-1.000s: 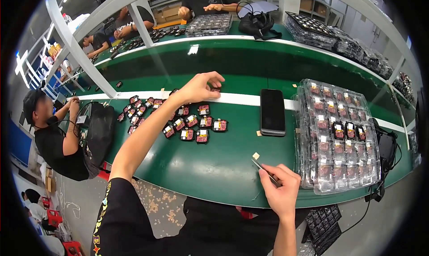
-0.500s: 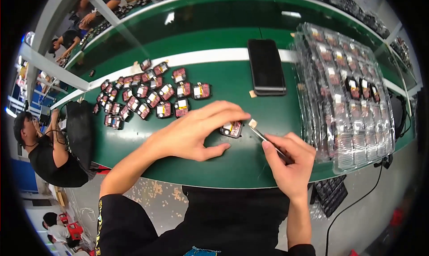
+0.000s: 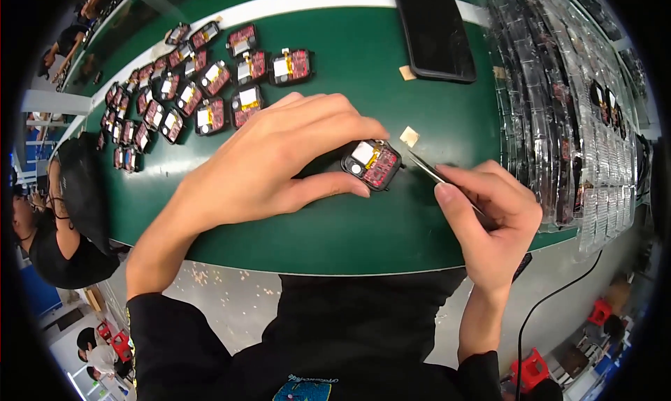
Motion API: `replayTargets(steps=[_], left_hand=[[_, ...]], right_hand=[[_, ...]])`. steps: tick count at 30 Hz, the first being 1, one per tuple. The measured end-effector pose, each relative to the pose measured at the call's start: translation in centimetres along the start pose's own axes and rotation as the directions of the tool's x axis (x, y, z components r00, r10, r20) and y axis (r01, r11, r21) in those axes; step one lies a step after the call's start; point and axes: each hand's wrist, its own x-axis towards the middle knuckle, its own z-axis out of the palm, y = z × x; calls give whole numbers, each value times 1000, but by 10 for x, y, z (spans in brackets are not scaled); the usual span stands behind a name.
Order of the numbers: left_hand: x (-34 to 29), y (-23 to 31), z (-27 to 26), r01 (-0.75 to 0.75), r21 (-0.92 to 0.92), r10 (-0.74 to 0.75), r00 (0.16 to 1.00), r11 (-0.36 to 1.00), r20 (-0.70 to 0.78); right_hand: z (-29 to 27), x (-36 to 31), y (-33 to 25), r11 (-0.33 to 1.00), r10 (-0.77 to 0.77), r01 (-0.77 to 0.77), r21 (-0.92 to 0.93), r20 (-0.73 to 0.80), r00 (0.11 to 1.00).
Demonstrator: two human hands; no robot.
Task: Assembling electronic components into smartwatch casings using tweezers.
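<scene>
- Left hand (image 3: 276, 153): grip pinching a black-cased module (image 3: 379, 167) on the green worktop (image 3: 349, 240).
- Right hand (image 3: 495, 223): grip pinching tweezers (image 3: 427, 168), tips near a beige square (image 3: 410, 137).
- More modules (image 3: 210, 116) lie farther left.

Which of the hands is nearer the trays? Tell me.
Right: the right hand is just left of the trays; the left hand is farther left, at a device.

Black phone (image 3: 435, 30) — red stool (image 3: 530, 368) near black cable (image 3: 531, 313).
</scene>
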Motion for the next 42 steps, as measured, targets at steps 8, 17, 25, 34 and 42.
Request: replayTargets(steps=[8, 17, 25, 34, 42], left_hand=[[-2, -16, 11, -71, -88, 68, 997, 994, -44], [-1, -18, 14, -79, -87, 74, 995, 993, -62], [2, -18, 14, -53, -48, 51, 998, 997, -39], [3, -11, 11, 3, 19, -3, 1000, 1000, -23], [4, -11, 7, -1, 32, 1, 1000, 999, -6]], right_hand=[[8, 6, 3, 995, -46, 52, -82, 81, 996], [13, 13, -1, 982, -42, 69, -177, 147, 988], [11, 13, -3, 972, -37, 74, -225, 163, 986], [17, 7, 9, 885, -332, 340, -319, 79, 940], [20, 9, 9, 887, -331, 338, -316, 78, 940]])
